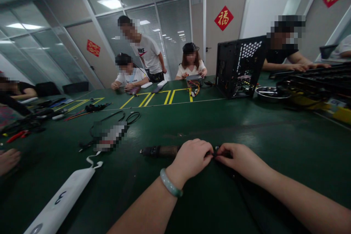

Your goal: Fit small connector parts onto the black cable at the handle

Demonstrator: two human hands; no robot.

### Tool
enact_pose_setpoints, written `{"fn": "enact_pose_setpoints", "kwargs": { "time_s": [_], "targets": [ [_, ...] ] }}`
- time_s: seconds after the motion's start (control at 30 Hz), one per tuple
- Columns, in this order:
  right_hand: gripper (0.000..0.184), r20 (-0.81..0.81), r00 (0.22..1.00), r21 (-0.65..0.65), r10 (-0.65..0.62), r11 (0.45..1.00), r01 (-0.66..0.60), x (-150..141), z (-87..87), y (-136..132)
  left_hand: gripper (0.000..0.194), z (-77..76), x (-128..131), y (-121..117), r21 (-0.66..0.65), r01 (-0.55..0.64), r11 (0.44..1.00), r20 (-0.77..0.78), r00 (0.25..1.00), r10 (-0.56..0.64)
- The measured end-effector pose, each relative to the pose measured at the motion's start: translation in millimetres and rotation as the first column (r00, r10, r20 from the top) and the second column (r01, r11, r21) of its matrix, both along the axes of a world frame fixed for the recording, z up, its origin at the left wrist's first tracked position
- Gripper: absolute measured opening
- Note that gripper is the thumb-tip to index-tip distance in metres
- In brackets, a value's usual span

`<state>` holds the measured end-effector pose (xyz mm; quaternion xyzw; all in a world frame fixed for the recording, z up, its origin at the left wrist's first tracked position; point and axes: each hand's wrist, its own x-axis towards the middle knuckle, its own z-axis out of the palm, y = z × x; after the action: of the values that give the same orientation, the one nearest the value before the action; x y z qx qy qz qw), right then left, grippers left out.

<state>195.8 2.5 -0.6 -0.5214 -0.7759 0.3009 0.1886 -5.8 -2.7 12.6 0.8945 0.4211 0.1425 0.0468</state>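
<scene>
My left hand [190, 159] and my right hand [240, 159] meet low in the middle of the green table mat [246, 131]. Their fingertips pinch a small black cable connector [215, 152] between them, mostly hidden by my fingers. A thin black cable [236, 175] seems to run down from it, dark against the mat. Just left of my left hand lies a dark cylindrical tool [160, 150] with a brown section. A pale green bangle [170, 182] circles my left wrist.
A white strapped pouch [61, 197] and a blurred item with black cables [111, 135] lie to my left. Red-handled pliers [18, 136] sit farther left. An open black PC case [241, 67] and a metal bowl [271, 93] stand ahead right. Several people work around the table.
</scene>
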Motion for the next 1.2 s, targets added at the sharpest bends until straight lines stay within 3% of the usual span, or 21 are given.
{"fn": "enact_pose_setpoints", "kwargs": {
  "time_s": [0.27,0.7,0.93,1.2],
  "targets": [
    [0.015,-0.001,1.000,-0.026,-0.001,1.000,0.001,0.9,3.2,-1.3,0.016,-2.5,-2.3,0.6,-0.014,-0.069,0.998,0.044,0.997,0.069],
    [0.010,-0.003,1.000,0.069,0.013,0.998,-0.013,-0.6,0.0,-1.1,0.007,-5.2,-1.9,1.5,0.009,0.015,1.000,0.055,0.998,-0.016],
    [0.010,-0.025,0.999,0.077,0.030,0.997,-0.028,0.3,-7.1,2.7,0.018,-8.0,-0.9,2.6,0.018,-0.073,0.997,0.044,0.996,0.072],
    [0.009,-0.020,0.999,0.069,0.029,0.997,-0.028,1.8,-7.8,3.5,0.009,-1.6,-2.0,-1.4,0.029,-0.022,0.999,0.042,0.999,0.020]
  ]
}}
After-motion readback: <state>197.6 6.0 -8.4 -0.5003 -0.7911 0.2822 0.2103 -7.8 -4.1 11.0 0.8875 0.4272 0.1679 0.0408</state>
